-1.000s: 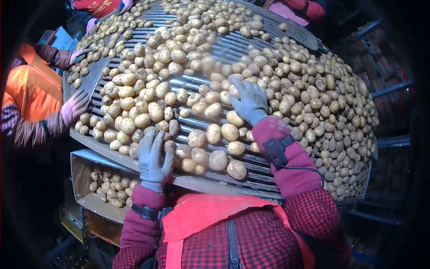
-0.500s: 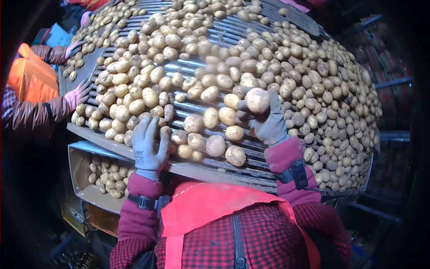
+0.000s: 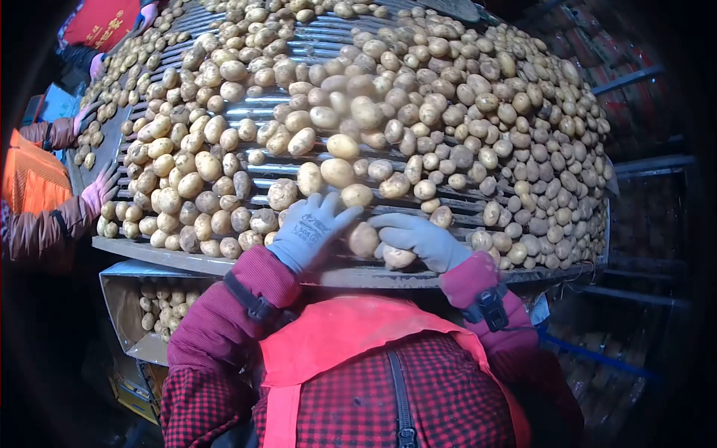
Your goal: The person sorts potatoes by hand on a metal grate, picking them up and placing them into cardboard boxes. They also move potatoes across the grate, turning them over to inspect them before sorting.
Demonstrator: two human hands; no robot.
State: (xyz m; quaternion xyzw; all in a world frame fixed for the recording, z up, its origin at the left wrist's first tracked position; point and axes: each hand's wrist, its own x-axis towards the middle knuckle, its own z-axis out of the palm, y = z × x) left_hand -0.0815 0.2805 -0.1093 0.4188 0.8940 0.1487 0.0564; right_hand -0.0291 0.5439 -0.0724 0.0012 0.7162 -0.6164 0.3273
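Gloved in grey, my left hand (image 3: pixel 312 230) lies back up over potatoes near the front edge of the slatted table, fingers apart and thumb toward the right. A round potato (image 3: pixel 364 240) sits between my two hands, close to the left thumb. My right hand (image 3: pixel 424 240), also gloved, reaches in from the right with its fingers bent over a pale potato (image 3: pixel 398 257) at the front edge. Just beyond the hands are more potatoes, among them a yellowish one (image 3: pixel 357 196).
Potatoes cover much of the slatted table (image 3: pixel 358 278), piled thickest at the right. Below its left front edge stands a box (image 3: pixel 123 310) holding potatoes. A co-worker's gloved hand (image 3: pixel 99 191) rests at the left edge; another person in red (image 3: pixel 101 26) is farther back.
My right hand has come down and inward from over the slats, where it held up a potato. My left hand has moved right, nearer to it. The view has shifted.
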